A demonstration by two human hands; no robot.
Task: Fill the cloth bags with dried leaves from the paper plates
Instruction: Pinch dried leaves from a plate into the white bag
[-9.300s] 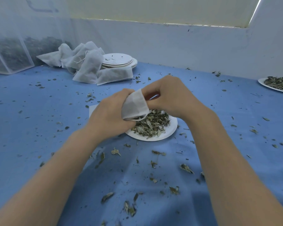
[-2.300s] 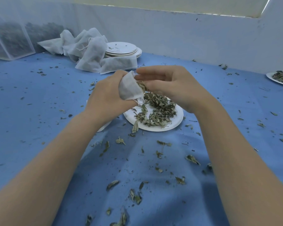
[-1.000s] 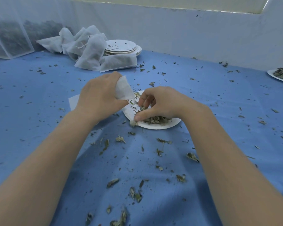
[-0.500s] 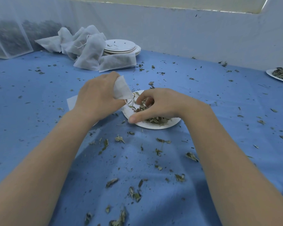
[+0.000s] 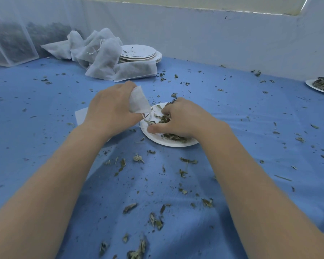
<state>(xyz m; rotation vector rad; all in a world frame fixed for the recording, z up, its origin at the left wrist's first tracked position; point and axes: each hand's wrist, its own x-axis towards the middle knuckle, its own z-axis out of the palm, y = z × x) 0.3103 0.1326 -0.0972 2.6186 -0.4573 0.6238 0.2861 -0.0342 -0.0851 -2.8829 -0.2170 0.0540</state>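
My left hand grips cloth bag beside paper plate, short carry; right hand fingers curled, gathering dried leaves.

No text, label, brand, number or sign can be read anywhere in the view, neither on the things near the hands nor on those farther behind them.

The right hand covers much of the dried green leaves on the round white paper plate, so its grip cannot be judged. A second leaf-filled paper plate is cut by the right edge. The left hand hides the small white cloth bag's mouth.
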